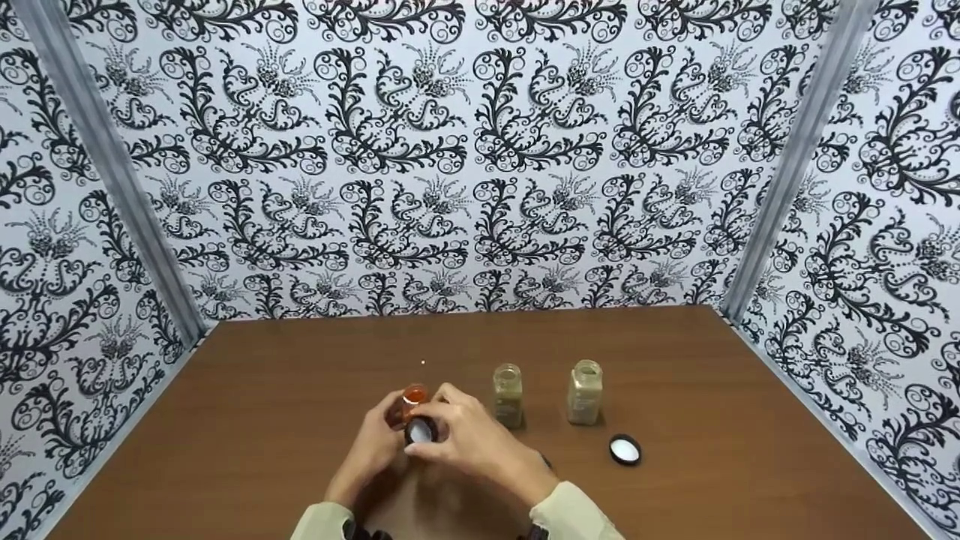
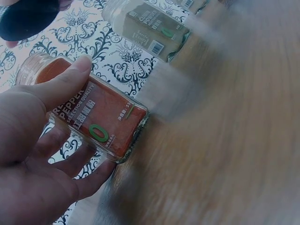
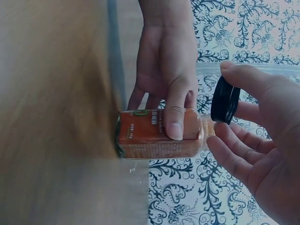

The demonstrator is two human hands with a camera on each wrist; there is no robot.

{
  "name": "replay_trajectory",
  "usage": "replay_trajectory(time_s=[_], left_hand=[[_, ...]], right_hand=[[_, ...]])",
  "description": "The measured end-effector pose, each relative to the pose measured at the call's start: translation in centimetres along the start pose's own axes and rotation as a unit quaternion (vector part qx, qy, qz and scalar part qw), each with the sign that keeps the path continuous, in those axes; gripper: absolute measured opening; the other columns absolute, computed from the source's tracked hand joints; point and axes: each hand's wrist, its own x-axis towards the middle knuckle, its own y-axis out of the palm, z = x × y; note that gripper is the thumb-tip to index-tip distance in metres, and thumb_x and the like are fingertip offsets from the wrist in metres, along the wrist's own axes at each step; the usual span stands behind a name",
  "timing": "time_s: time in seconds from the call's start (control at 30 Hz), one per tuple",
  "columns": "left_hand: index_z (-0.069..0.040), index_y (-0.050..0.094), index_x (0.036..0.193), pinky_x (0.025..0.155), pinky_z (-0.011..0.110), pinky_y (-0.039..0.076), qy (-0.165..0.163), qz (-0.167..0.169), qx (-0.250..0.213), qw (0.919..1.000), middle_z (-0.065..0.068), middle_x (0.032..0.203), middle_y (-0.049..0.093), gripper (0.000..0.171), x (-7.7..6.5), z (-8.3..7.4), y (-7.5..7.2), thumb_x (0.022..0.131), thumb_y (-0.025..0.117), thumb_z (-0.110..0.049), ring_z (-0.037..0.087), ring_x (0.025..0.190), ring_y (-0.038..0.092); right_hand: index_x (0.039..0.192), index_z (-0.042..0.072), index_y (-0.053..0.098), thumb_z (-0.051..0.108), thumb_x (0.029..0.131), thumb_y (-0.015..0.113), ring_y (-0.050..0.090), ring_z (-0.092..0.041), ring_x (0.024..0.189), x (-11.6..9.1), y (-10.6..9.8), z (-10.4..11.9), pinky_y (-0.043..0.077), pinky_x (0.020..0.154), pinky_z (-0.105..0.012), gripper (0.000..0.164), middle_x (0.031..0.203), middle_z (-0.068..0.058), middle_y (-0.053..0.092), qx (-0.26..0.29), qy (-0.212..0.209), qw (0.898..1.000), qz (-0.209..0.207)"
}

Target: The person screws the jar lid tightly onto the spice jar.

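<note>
My left hand (image 1: pixel 373 444) grips a square glass jar of red pepper powder (image 2: pixel 105 117), its thumb across the label and its fingers behind. The jar has no lid on its mouth. Between the thumb and fingers of my right hand (image 1: pixel 476 435) is a round black lid (image 3: pixel 225 100). Its white inner face points toward the head camera. In the right wrist view the lid is close to the jar's mouth, with the right fingertips right at the glass neck.
Two uncapped glass jars of brownish powder, a nearer-left one (image 1: pixel 508 397) and a right one (image 1: pixel 585 394), stand upright on the wooden table (image 1: pixel 712 390). A black lid (image 1: pixel 625 450) lies white side up at the right. Another dark edge (image 1: pixel 546 459) shows behind my right wrist. Patterned walls (image 1: pixel 480 187) enclose the table.
</note>
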Motion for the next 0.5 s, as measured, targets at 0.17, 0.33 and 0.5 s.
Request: replay_trajectory(time_s=[0.17, 0.33, 0.5], left_hand=[[0.006, 0.055, 0.133, 0.095, 0.038, 0.058, 0.006, -0.003, 0.003, 1.0, 0.029, 0.123, 0.066, 0.052, 0.1, 0.2, 0.0, 0.083, 0.071, 0.008, 0.039, 0.114, 0.066], [0.008, 0.055, 0.13, 0.094, 0.032, 0.057, 0.005, -0.01, -0.015, 0.9998, 0.028, 0.121, 0.067, 0.051, 0.1, 0.2, 0.0, 0.082, 0.072, 0.01, 0.032, 0.112, 0.066], [0.008, 0.055, 0.131, 0.091, 0.023, 0.056, -0.007, -0.01, -0.022, 0.9997, 0.022, 0.112, 0.069, 0.055, 0.2, -0.1, 0.1, 0.08, 0.077, 0.008, 0.015, 0.101, 0.066]], right_hand=[[0.115, 0.009, 0.072, 0.036, 0.084, 0.081, 0.056, -0.01, 0.081, 0.5, -0.5, 0.2, 0.048, 0.073, -0.014, 0.042, 0.095, -0.005, 0.062, 0.007, 0.001, 1.0, -0.004], [0.117, 0.007, 0.068, 0.031, 0.083, 0.082, 0.062, -0.015, 0.087, 1.0, -0.7, 0.4, 0.054, 0.08, -0.017, 0.043, 0.103, -0.006, 0.061, 0.035, 0.004, 0.999, -0.012], [0.115, 0.006, 0.063, 0.026, 0.082, 0.083, 0.065, -0.016, 0.098, 1.3, -0.5, 0.4, 0.055, 0.091, -0.021, 0.043, 0.114, -0.005, 0.057, 0.071, 0.017, 0.997, -0.026]])
